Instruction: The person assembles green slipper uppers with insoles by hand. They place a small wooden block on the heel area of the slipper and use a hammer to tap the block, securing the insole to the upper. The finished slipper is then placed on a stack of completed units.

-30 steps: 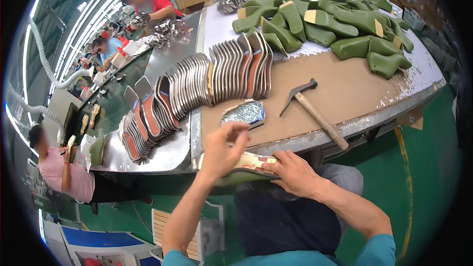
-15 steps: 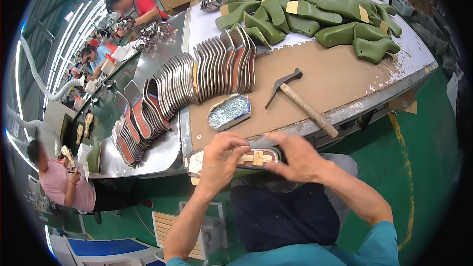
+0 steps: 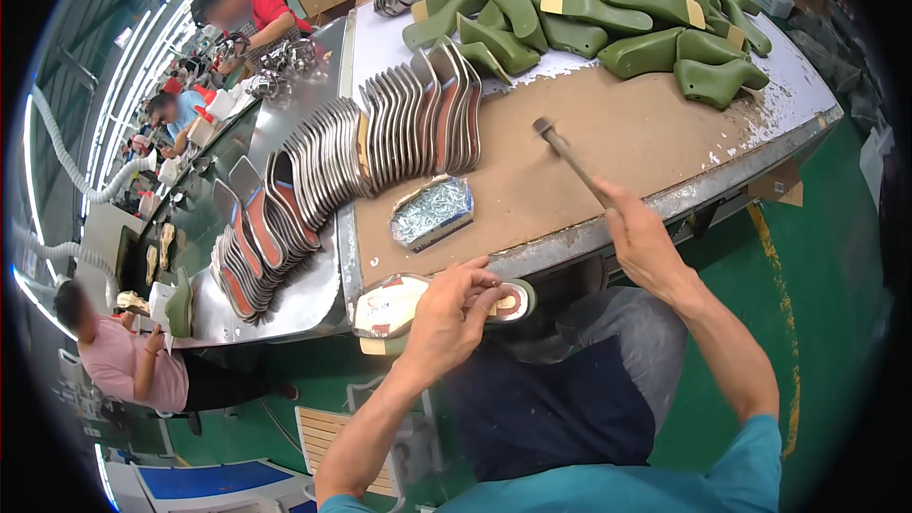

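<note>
Left hand sits on top of a shoe insole, fingers curled and pinching at its heel end; I can't make out whether anything small is held between the fingertips. The insole lies flat at the near edge of the workbench, toe end toward my left, partly overhanging.

Right hand is wrapped tight around the wooden handle of a hammer, head raised above the brown bench top, well right of the insole.

Just behind the insole, on the bench: a small open box of bright metal tacks.

Farther back from the insole, a long fanned row of insoles stands on edge, curving off to the left across a steel tabletop.

At the far side of the bench, beyond the hammer, a heap of green shoe lasts.

Far left of the insole, other people sit at a neighbouring line.
</note>
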A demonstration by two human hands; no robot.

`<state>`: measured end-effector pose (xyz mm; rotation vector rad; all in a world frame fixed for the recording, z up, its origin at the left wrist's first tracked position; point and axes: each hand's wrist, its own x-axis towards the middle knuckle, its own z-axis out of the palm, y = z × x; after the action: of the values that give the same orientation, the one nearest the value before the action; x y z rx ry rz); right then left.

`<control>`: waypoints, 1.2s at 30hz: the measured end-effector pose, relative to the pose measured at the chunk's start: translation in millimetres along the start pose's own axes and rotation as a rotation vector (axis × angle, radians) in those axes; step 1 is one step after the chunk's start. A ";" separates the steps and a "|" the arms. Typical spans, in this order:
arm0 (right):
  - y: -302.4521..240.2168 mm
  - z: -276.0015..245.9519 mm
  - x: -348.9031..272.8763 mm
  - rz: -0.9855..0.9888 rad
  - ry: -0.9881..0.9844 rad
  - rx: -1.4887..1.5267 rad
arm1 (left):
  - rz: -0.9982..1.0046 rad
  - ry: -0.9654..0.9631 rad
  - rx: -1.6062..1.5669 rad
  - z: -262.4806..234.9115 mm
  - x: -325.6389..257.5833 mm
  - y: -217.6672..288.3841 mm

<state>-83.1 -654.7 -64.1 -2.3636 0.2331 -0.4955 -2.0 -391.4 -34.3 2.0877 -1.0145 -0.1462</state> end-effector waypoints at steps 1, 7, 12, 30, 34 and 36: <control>-3.0 -0.5 -7.1 0.010 0.074 0.200 | 0.011 -0.030 0.011 -0.8 1.8 1.6; -38.7 -20.1 -56.1 0.147 0.023 0.686 | 0.037 -0.085 0.043 -6.1 3.9 4.5; -39.1 -31.4 -78.0 0.029 -0.006 0.602 | -0.042 -0.115 -0.001 -7.9 1.9 2.3; -67.5 -52.4 -87.0 -0.247 -0.102 0.323 | 0.003 -0.033 0.082 -5.8 1.7 10.7; -81.1 -63.6 -79.3 -0.347 -0.039 0.340 | 0.026 -0.030 0.104 -4.8 -2.4 4.1; -82.1 -60.0 -77.4 -0.322 -0.083 0.238 | 0.029 -0.044 0.106 -4.3 -1.0 2.6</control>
<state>-175.8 -607.2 9.9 -2.1878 -0.2374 -0.5415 -2.5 -389.0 -29.8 2.1724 -1.1004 -0.1266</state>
